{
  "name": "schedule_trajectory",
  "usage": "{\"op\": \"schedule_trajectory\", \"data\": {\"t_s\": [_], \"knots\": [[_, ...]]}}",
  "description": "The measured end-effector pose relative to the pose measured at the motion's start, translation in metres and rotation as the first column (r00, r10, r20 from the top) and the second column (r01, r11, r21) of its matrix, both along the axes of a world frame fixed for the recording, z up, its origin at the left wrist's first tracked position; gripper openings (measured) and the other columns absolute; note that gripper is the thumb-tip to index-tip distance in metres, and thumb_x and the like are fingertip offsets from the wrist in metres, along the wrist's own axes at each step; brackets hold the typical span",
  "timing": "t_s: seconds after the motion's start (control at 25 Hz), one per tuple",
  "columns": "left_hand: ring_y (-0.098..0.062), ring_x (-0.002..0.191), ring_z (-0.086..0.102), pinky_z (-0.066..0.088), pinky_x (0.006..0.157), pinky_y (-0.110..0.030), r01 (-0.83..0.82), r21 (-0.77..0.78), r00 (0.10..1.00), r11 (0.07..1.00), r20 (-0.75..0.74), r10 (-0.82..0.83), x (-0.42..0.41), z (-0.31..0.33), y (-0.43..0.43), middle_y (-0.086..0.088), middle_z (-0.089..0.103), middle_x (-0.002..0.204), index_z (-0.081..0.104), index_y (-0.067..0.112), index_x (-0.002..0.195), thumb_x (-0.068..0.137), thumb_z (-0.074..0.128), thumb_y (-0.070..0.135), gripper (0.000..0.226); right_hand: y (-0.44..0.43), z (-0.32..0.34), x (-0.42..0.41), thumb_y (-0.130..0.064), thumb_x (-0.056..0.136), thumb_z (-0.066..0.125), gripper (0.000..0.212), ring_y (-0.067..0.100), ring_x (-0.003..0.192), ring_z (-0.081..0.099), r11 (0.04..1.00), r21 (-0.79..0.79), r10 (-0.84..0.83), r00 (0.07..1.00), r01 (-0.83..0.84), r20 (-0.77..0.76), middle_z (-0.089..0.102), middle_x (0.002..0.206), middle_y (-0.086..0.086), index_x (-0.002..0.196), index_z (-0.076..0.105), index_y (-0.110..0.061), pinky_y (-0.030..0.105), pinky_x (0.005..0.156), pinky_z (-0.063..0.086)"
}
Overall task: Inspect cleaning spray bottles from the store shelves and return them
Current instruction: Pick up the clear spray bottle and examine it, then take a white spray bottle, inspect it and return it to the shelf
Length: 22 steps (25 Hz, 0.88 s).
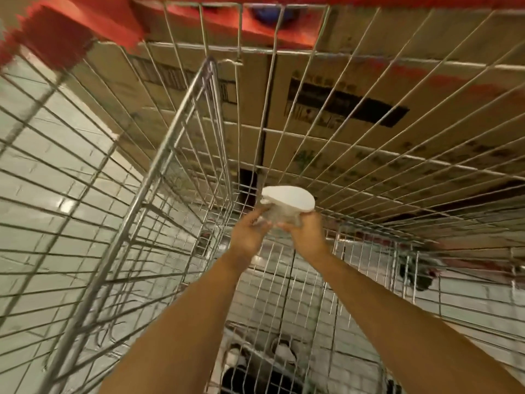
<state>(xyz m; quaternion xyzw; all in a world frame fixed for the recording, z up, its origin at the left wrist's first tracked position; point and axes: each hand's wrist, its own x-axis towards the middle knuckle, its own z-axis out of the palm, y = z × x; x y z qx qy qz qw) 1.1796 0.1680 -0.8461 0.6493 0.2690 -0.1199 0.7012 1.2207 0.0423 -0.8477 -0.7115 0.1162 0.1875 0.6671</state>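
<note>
A spray bottle with a white trigger head (287,201) is held over a wire shopping cart (159,211), near the middle of the head view. My left hand (247,234) and my right hand (306,234) both grip it from below, fingers curled around its neck and upper body. Only the white sprayer top and a little pale plastic under it show; the bottle's body is hidden behind my hands. Both forearms reach forward from the lower edge of the frame.
The cart's wire walls rise on the left and far side, with a red handle bar (56,35) at the top left. Brown cardboard boxes (326,109) stand behind the far wire wall. Pale floor tiles (42,172) show through the mesh.
</note>
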Motion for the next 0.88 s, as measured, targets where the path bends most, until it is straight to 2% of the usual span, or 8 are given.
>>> {"op": "schedule_trajectory", "data": {"t_s": [0.08,0.2,0.32,0.44,0.56,0.64,0.72,0.88], "knots": [[0.006,0.076,0.063,0.051,0.059,-0.01,0.006,0.034,1.0,0.999,-0.03,-0.005,0.004,-0.002,-0.001,0.008,0.063,0.096,0.062,0.026,0.114,0.092,0.062,0.01,0.028,-0.004,-0.009,-0.001,0.01,0.095,0.045,0.038,0.015,0.087,0.07,0.999,-0.042,-0.03,0.997,0.027,-0.066,0.062,0.104,0.005,0.132,0.045,0.002,0.014,0.056,0.054],[-0.009,0.089,0.056,0.048,0.071,-0.018,0.065,0.061,0.991,0.996,-0.12,-0.057,0.008,0.003,-0.002,-0.001,0.06,0.112,0.061,0.019,0.119,0.092,0.058,0.008,0.029,-0.008,-0.014,-0.002,0.021,0.079,0.061,0.06,0.029,0.118,0.053,0.999,-0.052,0.005,0.999,-0.008,-0.046,0.056,0.123,0.014,0.132,0.043,0.002,0.019,0.075,0.057],[-0.021,0.107,0.054,0.047,0.09,-0.034,0.041,0.077,0.988,0.996,-0.149,-0.029,0.0,0.012,-0.006,-0.007,0.057,0.125,0.061,0.011,0.12,0.092,0.053,0.003,0.03,-0.019,-0.001,-0.011,0.014,0.069,0.077,0.076,0.029,0.125,0.048,0.948,-0.285,0.162,0.985,-0.139,0.057,0.048,0.137,0.016,0.135,0.042,0.002,0.027,0.097,0.049],[-0.021,0.104,0.054,0.045,0.072,-0.02,-0.032,0.118,0.98,0.993,-0.193,0.054,-0.021,0.026,-0.012,-0.011,0.06,0.12,0.058,0.007,0.124,0.096,0.049,0.007,0.03,-0.047,0.013,-0.04,0.002,0.077,0.077,0.069,0.026,0.123,0.048,0.902,-0.403,0.192,0.98,-0.153,0.058,0.047,0.136,0.015,0.136,0.041,-0.001,0.034,0.103,0.044],[-0.021,0.083,0.051,0.043,0.068,-0.027,-0.082,0.135,0.945,0.987,-0.305,0.12,-0.051,0.05,-0.021,-0.014,0.059,0.095,0.062,0.006,0.104,0.096,0.047,0.01,0.017,-0.071,0.037,-0.086,0.0,0.091,0.062,0.032,0.021,0.086,0.058,0.949,-0.314,-0.015,0.989,-0.031,-0.144,0.056,0.105,0.017,0.121,0.053,-0.003,0.025,0.077,0.053],[-0.019,0.073,0.045,0.038,0.062,-0.027,-0.061,0.073,0.942,0.995,-0.325,0.081,-0.071,0.08,-0.026,-0.013,0.052,0.081,0.059,0.007,0.089,0.095,0.048,0.012,0.013,-0.077,0.062,-0.111,0.001,0.092,0.059,0.02,0.02,0.072,0.054,0.96,-0.271,-0.129,0.968,0.068,-0.216,0.057,0.086,0.012,0.113,0.058,0.0,0.029,0.07,0.051],[-0.018,0.071,0.045,0.037,0.06,-0.024,-0.024,0.035,0.954,0.999,-0.298,0.033,-0.085,0.115,-0.029,-0.008,0.053,0.077,0.058,0.008,0.085,0.095,0.049,0.013,0.014,-0.074,0.092,-0.127,0.001,0.092,0.06,0.017,0.022,0.069,0.056,0.95,-0.308,-0.102,0.979,0.044,-0.176,0.063,0.085,0.013,0.108,0.06,-0.003,0.033,0.066,0.049],[-0.009,0.061,0.051,0.039,0.055,-0.02,-0.119,-0.047,0.986,0.992,-0.125,0.112,-0.094,0.212,-0.024,0.0,0.06,0.072,0.064,0.01,0.091,0.096,0.052,0.017,0.015,-0.046,0.18,-0.131,-0.008,0.094,0.058,0.008,0.018,0.066,0.056,0.981,-0.173,-0.101,0.993,0.089,-0.061,0.064,0.077,0.007,0.091,0.063,-0.014,0.029,0.058,0.045]]}}
